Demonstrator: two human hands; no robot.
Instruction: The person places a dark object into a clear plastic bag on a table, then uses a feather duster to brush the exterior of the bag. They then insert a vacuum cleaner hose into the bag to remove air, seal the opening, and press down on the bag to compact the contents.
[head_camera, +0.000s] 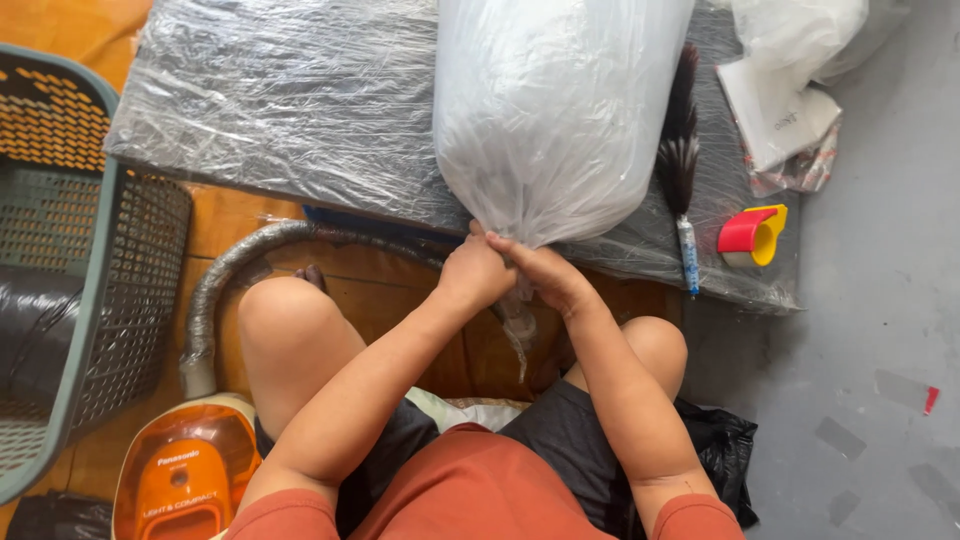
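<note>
Dead centre of the frame, left hand (478, 272) and right hand (545, 275) both clamped together on the clear bag (555, 110) neck, bag stretching straight up-frame from them

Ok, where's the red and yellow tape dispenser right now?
The tape dispenser sits on the plastic-wrapped board, toward its right edge, just right of the feather duster and below the white papers.

Short rust-orange sleeves, rust-orange top, dark grey shorts, bare forearms, bare knees
</note>
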